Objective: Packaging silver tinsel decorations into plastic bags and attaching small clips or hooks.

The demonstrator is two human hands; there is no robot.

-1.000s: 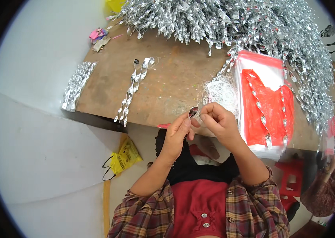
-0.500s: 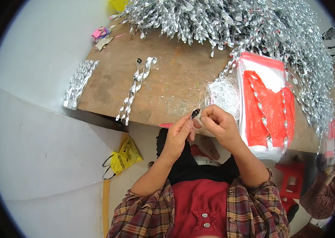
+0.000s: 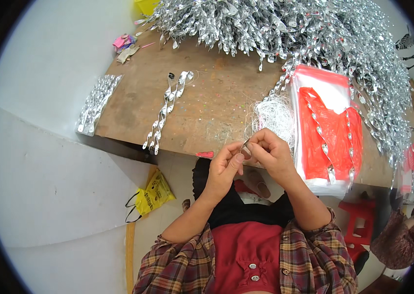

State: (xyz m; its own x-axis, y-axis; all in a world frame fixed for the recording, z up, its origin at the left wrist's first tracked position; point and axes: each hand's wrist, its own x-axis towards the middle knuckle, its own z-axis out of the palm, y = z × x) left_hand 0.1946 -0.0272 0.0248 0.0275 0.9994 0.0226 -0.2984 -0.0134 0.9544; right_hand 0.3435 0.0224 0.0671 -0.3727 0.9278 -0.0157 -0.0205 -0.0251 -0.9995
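Observation:
At the table's front edge my two hands meet, fingertips nearly touching. My left hand (image 3: pixel 224 169) is closed in a pinch on a small shiny silver piece (image 3: pixel 245 145), mostly hidden by the fingers. From the other side my right hand (image 3: pixel 274 154) pinches closed at the same spot; whether it grips the piece or a thin thread cannot be made out. Just beyond the right hand lies a tangled heap of clear-white thread (image 3: pixel 274 117). Further left on the table rest several twisted silver strips (image 3: pixel 168 108), some with loose thread at the far end.
A huge pile of silver twisted strips (image 3: pixel 266 24) covers the back and right. Clear bags (image 3: pixel 297 166) with a red plastic bag (image 3: pixel 332 132) lie right. A pack of strips (image 3: pixel 98 105) sits by the wall. A yellow bag (image 3: pixel 155 193) and red stool (image 3: pixel 359 220) stand below.
The small silver piece has turned and is now seen nearly edge-on, more covered by the fingers. Both hands stay in almost the same place, still pinching together.

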